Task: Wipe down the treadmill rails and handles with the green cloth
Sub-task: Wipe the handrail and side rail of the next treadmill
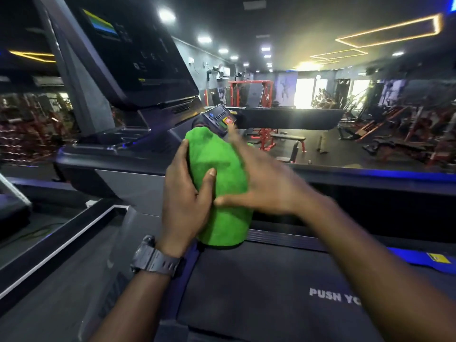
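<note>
The soft, light green terry cloth (219,183) drapes over a treadmill handle. The left hand (187,201) grips its near left side; the blurred right hand (259,183) lies spread against it. It will bunch easily, so hold it wrapped.

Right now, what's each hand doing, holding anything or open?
Left hand: holding the green cloth, thumb curled over it.
Right hand: blurred, fingers lying over the cloth; grip cannot be told.

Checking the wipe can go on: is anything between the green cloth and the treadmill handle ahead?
Nothing visible. The left hand grips the green cloth, the blurred right hand lies on it, and the handle with the button panel sits just beyond the cloth's top.
</note>
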The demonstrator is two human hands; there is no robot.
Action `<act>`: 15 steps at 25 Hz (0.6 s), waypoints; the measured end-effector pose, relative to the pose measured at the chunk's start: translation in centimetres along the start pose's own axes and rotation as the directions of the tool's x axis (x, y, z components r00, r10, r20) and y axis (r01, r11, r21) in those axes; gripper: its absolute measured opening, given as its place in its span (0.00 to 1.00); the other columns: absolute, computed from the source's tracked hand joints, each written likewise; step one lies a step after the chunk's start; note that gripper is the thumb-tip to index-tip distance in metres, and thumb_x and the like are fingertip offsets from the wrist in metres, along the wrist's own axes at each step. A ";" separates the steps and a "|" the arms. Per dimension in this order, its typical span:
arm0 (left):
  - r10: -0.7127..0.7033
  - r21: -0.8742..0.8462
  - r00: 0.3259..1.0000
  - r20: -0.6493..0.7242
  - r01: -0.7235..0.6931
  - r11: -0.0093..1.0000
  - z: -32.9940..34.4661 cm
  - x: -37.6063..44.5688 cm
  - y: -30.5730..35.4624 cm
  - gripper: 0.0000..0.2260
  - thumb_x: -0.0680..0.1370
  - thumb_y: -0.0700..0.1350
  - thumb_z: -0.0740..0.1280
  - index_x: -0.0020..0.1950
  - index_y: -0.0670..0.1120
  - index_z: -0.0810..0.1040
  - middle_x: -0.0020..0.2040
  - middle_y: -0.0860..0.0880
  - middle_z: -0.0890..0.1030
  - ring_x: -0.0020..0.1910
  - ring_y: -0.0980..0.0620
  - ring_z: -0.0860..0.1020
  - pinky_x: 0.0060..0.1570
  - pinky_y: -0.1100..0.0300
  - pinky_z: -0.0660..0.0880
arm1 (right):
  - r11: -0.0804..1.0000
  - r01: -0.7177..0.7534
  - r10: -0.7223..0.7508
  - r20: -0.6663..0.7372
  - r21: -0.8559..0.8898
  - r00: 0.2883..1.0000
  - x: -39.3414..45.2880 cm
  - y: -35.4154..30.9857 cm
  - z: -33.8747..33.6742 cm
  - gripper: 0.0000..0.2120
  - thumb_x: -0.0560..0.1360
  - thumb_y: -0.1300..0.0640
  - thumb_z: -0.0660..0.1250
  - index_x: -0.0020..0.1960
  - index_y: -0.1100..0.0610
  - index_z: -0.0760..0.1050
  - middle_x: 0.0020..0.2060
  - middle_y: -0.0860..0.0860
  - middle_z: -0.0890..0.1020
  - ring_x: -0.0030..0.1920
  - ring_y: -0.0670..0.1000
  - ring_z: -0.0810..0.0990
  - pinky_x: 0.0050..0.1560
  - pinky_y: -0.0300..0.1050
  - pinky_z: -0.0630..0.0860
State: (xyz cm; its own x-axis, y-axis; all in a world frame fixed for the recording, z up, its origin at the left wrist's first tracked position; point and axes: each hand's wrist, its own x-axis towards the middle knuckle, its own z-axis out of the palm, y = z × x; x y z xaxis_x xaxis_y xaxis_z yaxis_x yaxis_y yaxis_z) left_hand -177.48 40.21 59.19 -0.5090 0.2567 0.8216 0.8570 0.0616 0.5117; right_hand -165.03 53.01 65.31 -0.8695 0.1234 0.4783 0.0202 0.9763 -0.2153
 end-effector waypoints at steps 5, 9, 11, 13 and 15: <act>-0.133 0.259 0.982 0.132 0.095 0.961 -0.6 1.8 0.3 0.35 0.72 0.67 0.57 0.69 0.43 0.73 0.67 0.43 0.76 0.75 0.41 0.64 0.77 0.42 0.45 | 0.890 -0.438 0.454 0.143 -0.128 0.880 1.0 3.2 -4.0 0.51 0.65 0.19 0.40 0.54 0.60 0.79 0.55 0.61 0.81 0.56 0.57 0.79 0.58 0.50 0.74; -0.166 0.077 0.952 0.257 0.151 0.986 -1.1 2.8 0.8 0.28 0.71 0.68 0.60 0.64 0.52 0.76 0.63 0.52 0.80 0.73 0.48 0.69 0.77 0.45 0.39 | 0.895 -0.165 0.137 0.097 0.414 0.986 2.5 2.4 -2.3 0.19 0.77 0.39 0.65 0.56 0.52 0.81 0.50 0.46 0.85 0.53 0.46 0.83 0.59 0.50 0.78; -0.185 -0.262 0.947 0.262 0.254 0.931 -1.5 3.2 1.8 0.22 0.73 0.62 0.67 0.65 0.57 0.73 0.62 0.56 0.80 0.67 0.52 0.75 0.76 0.41 0.57 | 0.639 -0.125 0.163 0.025 0.759 0.986 2.3 1.6 -2.7 0.09 0.80 0.57 0.66 0.59 0.53 0.78 0.52 0.49 0.85 0.53 0.47 0.84 0.53 0.46 0.80; -0.144 -0.544 0.952 0.268 0.273 0.794 -1.9 3.7 4.1 0.20 0.76 0.50 0.71 0.67 0.56 0.71 0.61 0.55 0.81 0.62 0.53 0.79 0.64 0.49 0.75 | 0.345 -0.103 0.189 0.038 0.933 0.981 1.9 -0.1 -3.7 0.11 0.80 0.59 0.64 0.61 0.56 0.76 0.51 0.52 0.85 0.48 0.48 0.84 0.44 0.42 0.81; -0.065 -0.688 0.943 0.327 0.284 0.668 -2.1 4.4 6.5 0.22 0.76 0.42 0.70 0.68 0.50 0.70 0.58 0.53 0.83 0.58 0.52 0.81 0.54 0.57 0.79 | 0.179 -0.128 0.200 0.091 0.975 0.975 1.8 -1.2 -4.9 0.17 0.77 0.51 0.65 0.62 0.58 0.77 0.52 0.55 0.85 0.49 0.51 0.85 0.45 0.46 0.82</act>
State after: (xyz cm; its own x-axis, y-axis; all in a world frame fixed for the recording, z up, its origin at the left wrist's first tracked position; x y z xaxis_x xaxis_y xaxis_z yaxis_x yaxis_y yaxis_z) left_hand -174.29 39.73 66.65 -0.5089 0.5531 0.6596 0.3722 -0.5495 0.7480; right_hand -164.21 52.91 70.56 -0.8892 0.2997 0.3456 -0.3663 -0.0138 -0.9304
